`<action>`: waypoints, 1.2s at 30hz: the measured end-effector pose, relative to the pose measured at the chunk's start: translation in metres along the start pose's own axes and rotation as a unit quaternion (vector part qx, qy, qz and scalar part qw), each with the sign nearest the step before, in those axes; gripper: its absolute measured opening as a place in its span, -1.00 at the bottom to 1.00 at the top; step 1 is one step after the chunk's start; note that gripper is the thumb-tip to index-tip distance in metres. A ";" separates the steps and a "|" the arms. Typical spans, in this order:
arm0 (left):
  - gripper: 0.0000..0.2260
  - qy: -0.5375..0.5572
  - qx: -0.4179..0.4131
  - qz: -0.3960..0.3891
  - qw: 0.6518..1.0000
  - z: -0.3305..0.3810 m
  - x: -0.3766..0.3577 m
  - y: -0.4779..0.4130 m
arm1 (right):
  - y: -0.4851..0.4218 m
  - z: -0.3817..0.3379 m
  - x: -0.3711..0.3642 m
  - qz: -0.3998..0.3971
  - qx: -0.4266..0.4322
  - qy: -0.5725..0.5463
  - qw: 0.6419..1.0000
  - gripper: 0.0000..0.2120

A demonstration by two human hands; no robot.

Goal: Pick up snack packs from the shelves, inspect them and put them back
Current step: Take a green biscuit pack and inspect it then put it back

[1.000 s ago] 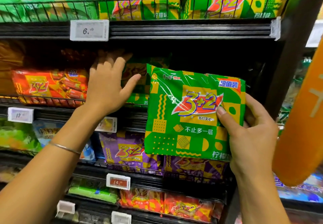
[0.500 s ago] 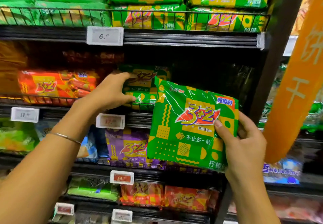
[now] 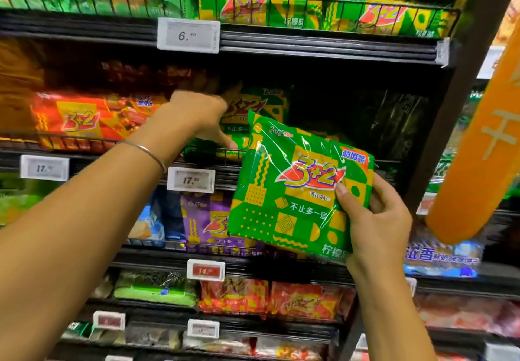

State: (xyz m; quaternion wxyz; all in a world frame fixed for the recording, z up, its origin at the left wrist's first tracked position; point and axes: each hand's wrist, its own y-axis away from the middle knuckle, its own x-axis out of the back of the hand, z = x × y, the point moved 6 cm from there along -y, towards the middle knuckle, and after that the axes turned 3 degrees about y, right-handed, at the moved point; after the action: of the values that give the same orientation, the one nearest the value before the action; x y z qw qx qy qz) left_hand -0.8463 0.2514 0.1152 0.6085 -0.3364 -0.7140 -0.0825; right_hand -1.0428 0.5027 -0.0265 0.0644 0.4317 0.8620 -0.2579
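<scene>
A green snack pack (image 3: 298, 191) is pinched at its lower right corner by the right hand (image 3: 377, 220), thumb laid across the printed front and fingers curled behind, so that the face is turned toward the camera, presumably for reading. It is held clear of the rack, just in front of and slightly below the middle shelf (image 3: 309, 162), tilted with its top leaning left. The left hand (image 3: 197, 118) is reached over the wire rail of that same shelf, fingers closed partly around a second green pack (image 3: 253, 112) lying there; the hand is blurred, so whether that pack is gripped firmly or only touched cannot be told. Red packs (image 3: 81, 118) are stacked on the same shelf to the left, a dark gap to the right, likely where the held pack belongs.
</scene>
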 end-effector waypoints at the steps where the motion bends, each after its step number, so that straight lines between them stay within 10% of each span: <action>1: 0.14 0.010 -0.016 -0.003 1.000 0.001 0.002 -0.003 | -0.002 0.001 -0.004 -0.003 0.002 -0.002 1.000 -0.62; 4: 0.32 0.081 -0.019 -0.028 0.996 0.003 0.004 -0.010 | -0.007 0.002 -0.012 -0.003 0.004 -0.017 1.000 -0.62; 10: -0.06 0.114 0.063 -0.062 0.990 0.000 -0.013 -0.025 | -0.017 0.001 -0.018 -0.006 0.017 -0.024 1.000 -0.58; 14: 0.25 0.056 0.017 0.187 0.981 0.006 -0.006 -0.027 | -0.023 -0.001 -0.021 -0.006 0.029 -0.033 0.999 -0.59; 18: -0.19 0.022 0.044 0.329 0.943 0.008 -0.011 -0.016 | -0.026 0.001 -0.021 -0.004 0.028 -0.041 0.999 -0.58; 26: 0.03 0.081 0.037 0.205 0.975 -0.002 -0.001 -0.020 | -0.030 0.001 -0.020 -0.008 0.037 -0.038 0.999 -0.57; 36: -0.13 0.026 0.011 0.298 0.954 -0.006 0.013 0.005 | -0.032 0.004 -0.023 -0.003 0.045 -0.039 0.998 -0.59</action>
State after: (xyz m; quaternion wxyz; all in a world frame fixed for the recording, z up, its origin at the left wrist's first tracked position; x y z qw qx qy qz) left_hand -0.8388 0.2575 0.1273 0.6277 -0.5247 -0.5660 0.1018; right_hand -1.0543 0.4686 -0.0099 0.0777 0.4210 0.8475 -0.3138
